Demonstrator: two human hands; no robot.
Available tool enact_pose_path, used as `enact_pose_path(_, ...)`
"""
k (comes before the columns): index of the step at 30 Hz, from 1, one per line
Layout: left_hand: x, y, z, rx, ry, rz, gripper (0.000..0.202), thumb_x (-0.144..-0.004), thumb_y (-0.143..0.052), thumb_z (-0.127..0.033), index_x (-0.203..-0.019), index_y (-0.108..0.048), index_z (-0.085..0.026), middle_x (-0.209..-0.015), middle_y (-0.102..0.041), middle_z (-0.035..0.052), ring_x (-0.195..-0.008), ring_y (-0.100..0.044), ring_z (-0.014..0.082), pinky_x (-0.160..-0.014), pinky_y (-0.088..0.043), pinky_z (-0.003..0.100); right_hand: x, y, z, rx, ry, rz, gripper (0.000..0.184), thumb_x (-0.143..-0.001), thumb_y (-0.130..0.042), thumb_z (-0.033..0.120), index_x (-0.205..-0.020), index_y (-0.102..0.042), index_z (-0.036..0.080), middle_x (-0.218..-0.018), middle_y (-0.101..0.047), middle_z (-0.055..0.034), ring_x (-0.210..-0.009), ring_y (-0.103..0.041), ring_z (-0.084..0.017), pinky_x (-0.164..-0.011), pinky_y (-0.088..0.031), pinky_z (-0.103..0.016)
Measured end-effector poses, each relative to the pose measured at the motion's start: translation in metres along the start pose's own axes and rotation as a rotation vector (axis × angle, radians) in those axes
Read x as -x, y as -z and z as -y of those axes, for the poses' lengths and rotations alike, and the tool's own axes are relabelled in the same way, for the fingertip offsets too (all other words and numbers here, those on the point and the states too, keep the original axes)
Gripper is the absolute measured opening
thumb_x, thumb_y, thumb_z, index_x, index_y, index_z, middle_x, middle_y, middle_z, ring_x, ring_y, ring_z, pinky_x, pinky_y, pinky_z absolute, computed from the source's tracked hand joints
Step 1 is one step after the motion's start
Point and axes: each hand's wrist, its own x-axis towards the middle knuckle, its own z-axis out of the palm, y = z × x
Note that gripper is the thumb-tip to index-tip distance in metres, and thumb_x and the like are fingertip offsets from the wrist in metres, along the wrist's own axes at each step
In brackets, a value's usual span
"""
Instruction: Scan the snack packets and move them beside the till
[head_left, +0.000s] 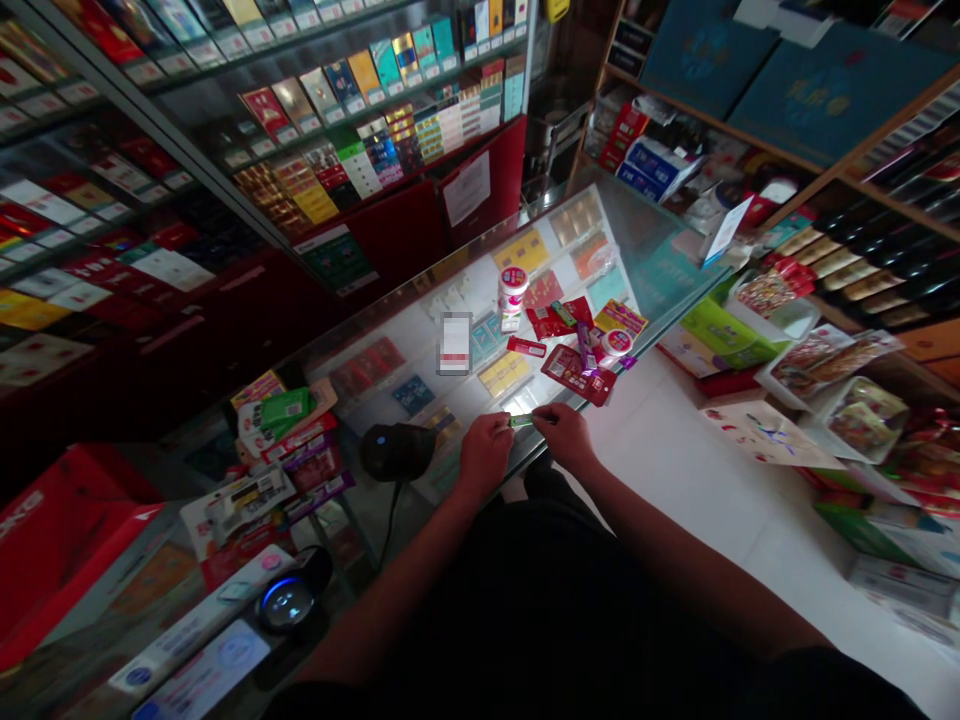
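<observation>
My left hand [485,447] and my right hand [564,432] hold a slim green pack [520,421] between them, one at each end, above the near edge of the glass counter [480,400]. It looks like a gum pack, but the print is too small to read. Both hands have their fingers pinched closed. Beyond them on the glass lie a red flat pack [577,374], a small red pack [526,347], a purple pack [585,345] and a round tub [617,344]. A pink-and-white tub [513,290] stands upright farther back.
Left of my hands sits a black corded device [395,450], beside a pile of colourful packets [292,440]. A red box [75,540] stands at far left. Shelves of cigarette packs [360,150] line the back. Snack bins [787,320] stand at right beside the white floor [675,490].
</observation>
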Motion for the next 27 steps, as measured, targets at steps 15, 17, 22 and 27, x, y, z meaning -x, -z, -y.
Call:
enact_pose_path(15, -0.001, 0.063, -0.043, 0.161, -0.014, -0.122, 0.027, -0.081, -0.073, -0.027, -0.106, -0.077, -0.018, -0.088, -0.078, 0.0058, -0.079, -0.072, 0.0200, -0.076, -0.055, 0.032, 0.007, -0.021, 0.074, -0.739, -0.236, 0.005, 0.034, -0.064, -0.088, 0.031, -0.091, -0.072, 0.019, -0.085, -0.072, -0.0023, -0.071, -0.071, -0.016, -0.066, -0.064, -0.031)
enact_pose_path(17, -0.003, 0.073, -0.050, 0.170, -0.036, -0.129, 0.026, -0.080, -0.074, -0.028, -0.104, -0.078, -0.018, -0.083, -0.077, 0.0052, -0.078, -0.072, 0.0198, -0.074, -0.055, 0.032, 0.008, -0.024, 0.086, -0.805, -0.235, 0.014, 0.033, -0.066, -0.089, 0.032, -0.089, -0.070, 0.019, -0.084, -0.072, -0.0022, -0.072, -0.072, -0.017, -0.068, -0.066, -0.032)
enact_pose_path(22, -0.012, 0.099, -0.068, 0.228, -0.112, -0.142, 0.025, -0.078, -0.076, -0.030, -0.100, -0.077, -0.017, -0.082, -0.077, 0.0053, -0.075, -0.072, 0.0187, -0.074, -0.056, 0.031, 0.009, -0.028, 0.115, -0.901, -0.172, 0.063, 0.032, -0.073, -0.090, 0.038, -0.085, -0.068, 0.018, -0.080, -0.073, -0.0038, -0.074, -0.075, -0.019, -0.074, -0.069, -0.036)
enact_pose_path(27, -0.030, 0.130, -0.088, 0.244, -0.188, -0.186, 0.028, -0.077, -0.079, -0.033, -0.099, -0.078, -0.015, -0.080, -0.077, 0.0063, -0.073, -0.073, 0.0183, -0.074, -0.058, 0.031, 0.006, -0.029, 0.153, -0.894, -0.046, 0.099, 0.028, -0.074, -0.088, 0.032, -0.094, -0.074, 0.017, -0.086, -0.076, -0.0045, -0.081, -0.078, -0.020, -0.082, -0.068, -0.035)
